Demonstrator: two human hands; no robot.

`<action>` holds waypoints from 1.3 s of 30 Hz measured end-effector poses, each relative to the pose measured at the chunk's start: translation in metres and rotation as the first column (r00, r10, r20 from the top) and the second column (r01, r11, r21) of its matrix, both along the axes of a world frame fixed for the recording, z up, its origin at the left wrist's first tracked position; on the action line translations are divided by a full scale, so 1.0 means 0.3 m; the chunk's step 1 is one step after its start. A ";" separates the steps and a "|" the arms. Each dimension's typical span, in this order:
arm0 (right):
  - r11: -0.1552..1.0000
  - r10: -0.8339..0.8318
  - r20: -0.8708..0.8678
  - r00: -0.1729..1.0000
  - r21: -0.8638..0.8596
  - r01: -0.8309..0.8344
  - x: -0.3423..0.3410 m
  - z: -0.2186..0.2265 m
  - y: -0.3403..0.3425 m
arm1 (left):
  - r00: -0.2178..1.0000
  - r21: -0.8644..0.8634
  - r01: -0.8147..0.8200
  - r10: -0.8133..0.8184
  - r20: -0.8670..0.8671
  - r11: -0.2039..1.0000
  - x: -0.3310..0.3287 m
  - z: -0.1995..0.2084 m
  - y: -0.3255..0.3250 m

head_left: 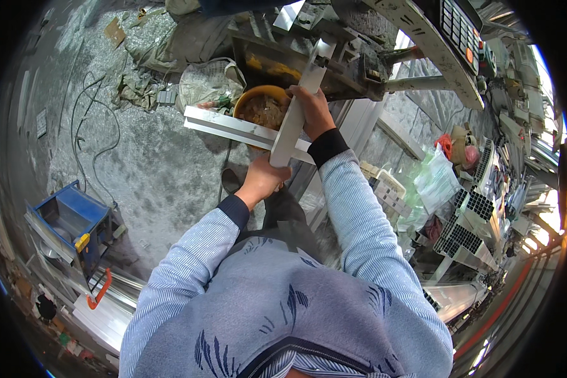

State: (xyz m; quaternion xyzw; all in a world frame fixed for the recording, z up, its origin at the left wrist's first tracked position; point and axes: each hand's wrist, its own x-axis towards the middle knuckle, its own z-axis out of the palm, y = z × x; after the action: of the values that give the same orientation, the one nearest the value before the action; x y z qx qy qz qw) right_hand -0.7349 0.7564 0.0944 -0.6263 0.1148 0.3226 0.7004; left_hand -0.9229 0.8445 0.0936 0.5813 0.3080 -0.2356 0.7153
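My sleeves are pale blue with fine stripes. Dark cuffs end them. My grey top bears dark leaf marks.

1. A white woven sack [211, 82] lies crumpled on the floor just left of the right hand [312, 110], above and left of the left hand [263, 179]; its mouth is open and slack.
2. A keypad panel [461, 26] sits on the machine housing above and to the right of both hands: a dark rectangle with rows of pale keys and one orange key at its lower corner.
3. Clear plastic bags [436, 179] with a greenish tint lie heaped well to the right of the hands.
4. A red-orange bag [446, 145] sits bunched just above that heap.
5. A flat brown cardboard scrap [114, 30] lies on the floor far up and left of the hands.
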 end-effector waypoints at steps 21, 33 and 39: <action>0.993 0.032 -0.011 0.999 0.116 -0.031 0.015 -0.064 -0.008 | 0.998 0.121 0.004 -0.012 0.067 0.993 0.000 0.027 0.000; 0.998 0.026 -0.038 0.999 0.052 -0.024 0.012 -0.039 -0.007 | 0.997 0.106 -0.028 0.021 0.068 0.994 -0.006 0.017 -0.012; 0.998 0.013 -0.016 1.000 0.060 -0.012 0.013 -0.035 -0.005 | 0.995 0.188 -0.024 0.005 0.099 0.982 -0.009 0.007 -0.021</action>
State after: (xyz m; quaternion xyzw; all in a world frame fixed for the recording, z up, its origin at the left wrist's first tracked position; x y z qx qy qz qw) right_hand -0.7310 0.7548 0.0838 -0.6030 0.1070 0.3355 0.7158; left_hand -0.9256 0.8384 0.0958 0.6551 0.2978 -0.1714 0.6729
